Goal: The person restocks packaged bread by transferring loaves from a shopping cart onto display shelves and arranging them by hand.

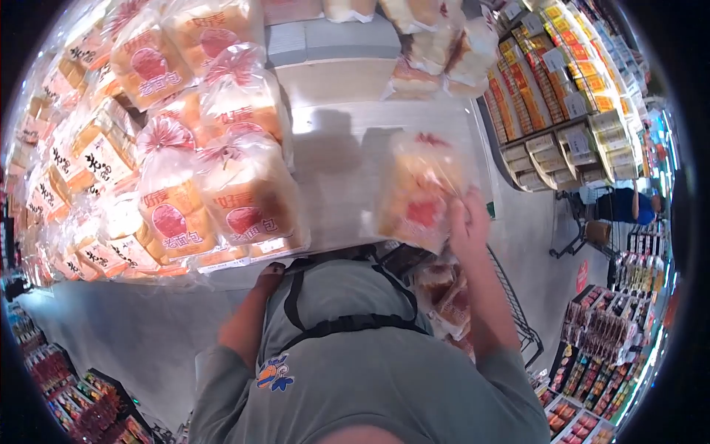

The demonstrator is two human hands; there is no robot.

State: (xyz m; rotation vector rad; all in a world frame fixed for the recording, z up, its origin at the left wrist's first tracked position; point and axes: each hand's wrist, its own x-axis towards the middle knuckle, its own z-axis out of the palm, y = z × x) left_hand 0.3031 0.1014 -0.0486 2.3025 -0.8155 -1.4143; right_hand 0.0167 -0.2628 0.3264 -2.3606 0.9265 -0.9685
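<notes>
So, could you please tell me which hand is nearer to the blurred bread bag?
The right hand: it holds the blurred bread bag at its right side. The left hand is farther away, beside the grey-green shirt, left of the bag.

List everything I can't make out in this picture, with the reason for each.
All in the head view:
Lettering on the bread bag at the right hand: blurred, probably by motion.
How many bags lie in the cart: the right forearm and shirt cover part.
Tops of the upper loaves: cut off by the picture's edge.
Labels on the lower-right rack: too small.
</notes>
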